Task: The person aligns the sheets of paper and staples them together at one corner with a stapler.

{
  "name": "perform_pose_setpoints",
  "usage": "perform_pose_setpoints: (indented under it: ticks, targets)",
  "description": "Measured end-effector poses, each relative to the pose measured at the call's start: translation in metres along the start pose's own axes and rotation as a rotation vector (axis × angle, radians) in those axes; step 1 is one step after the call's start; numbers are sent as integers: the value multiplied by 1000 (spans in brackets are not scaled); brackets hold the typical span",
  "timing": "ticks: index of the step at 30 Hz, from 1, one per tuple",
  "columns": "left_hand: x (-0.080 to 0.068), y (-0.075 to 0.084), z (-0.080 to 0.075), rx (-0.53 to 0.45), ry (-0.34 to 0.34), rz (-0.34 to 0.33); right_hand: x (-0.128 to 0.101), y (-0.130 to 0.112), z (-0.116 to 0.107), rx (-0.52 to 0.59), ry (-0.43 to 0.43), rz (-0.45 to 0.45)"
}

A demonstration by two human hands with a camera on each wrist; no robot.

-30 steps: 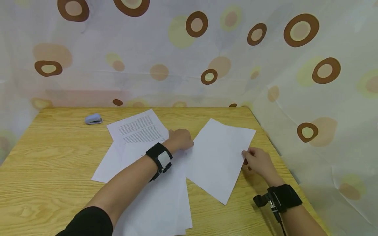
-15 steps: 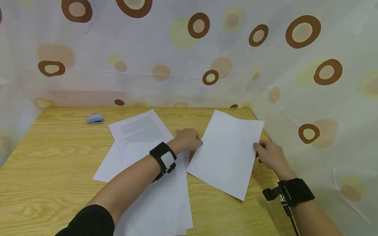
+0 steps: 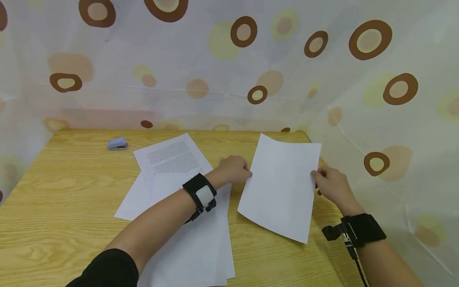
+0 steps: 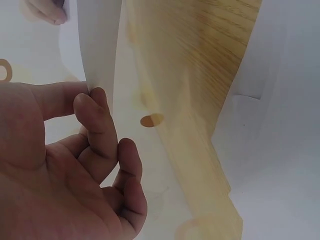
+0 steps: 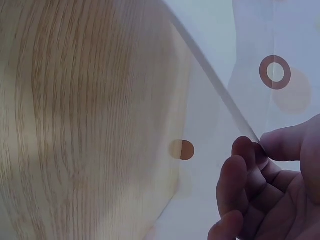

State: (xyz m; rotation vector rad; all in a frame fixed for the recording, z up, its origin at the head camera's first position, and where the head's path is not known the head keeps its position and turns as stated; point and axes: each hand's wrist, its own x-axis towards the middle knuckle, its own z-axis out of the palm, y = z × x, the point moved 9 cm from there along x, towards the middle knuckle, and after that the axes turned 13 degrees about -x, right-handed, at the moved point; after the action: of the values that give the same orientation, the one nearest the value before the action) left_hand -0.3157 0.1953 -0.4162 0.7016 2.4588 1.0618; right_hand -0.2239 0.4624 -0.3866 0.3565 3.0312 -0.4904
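A white sheet of paper (image 3: 279, 187) is held up above the right part of the table, its visible face blank and its lower edge slightly curved. My left hand (image 3: 234, 169) pinches its left edge between thumb and fingers; the left wrist view shows the hand (image 4: 75, 150) from the palm side at that edge. On the opposite edge, my right hand (image 3: 333, 185) pinches the sheet with thumb and curled fingers. Under my left forearm lie several loose papers (image 3: 193, 247), overlapping unevenly, and one sheet with printed text (image 3: 173, 157) shows at the back.
A small light-blue stapler (image 3: 118, 144) stands at the back left of the wooden table (image 3: 61, 191). Behind and to the right hangs a patterned cloth (image 3: 161, 56) with brown rings. A cable (image 3: 356, 261) trails from the right wrist camera.
Both hands have moved right and lifted the sheet off the loose papers, so it now hangs apart from them and stands more upright. The pile and stapler stay put.
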Motion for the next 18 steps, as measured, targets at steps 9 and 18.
perform_pose_setpoints:
  ticks: [9, 18]
  targets:
    - [-1, 1, -3, -62, 2, 30, -1, -5, 2, 6, -24, -1]
    - [-14, 2, -19, -77, 36, 75, 1, -16, 5, 0, -39, -16]
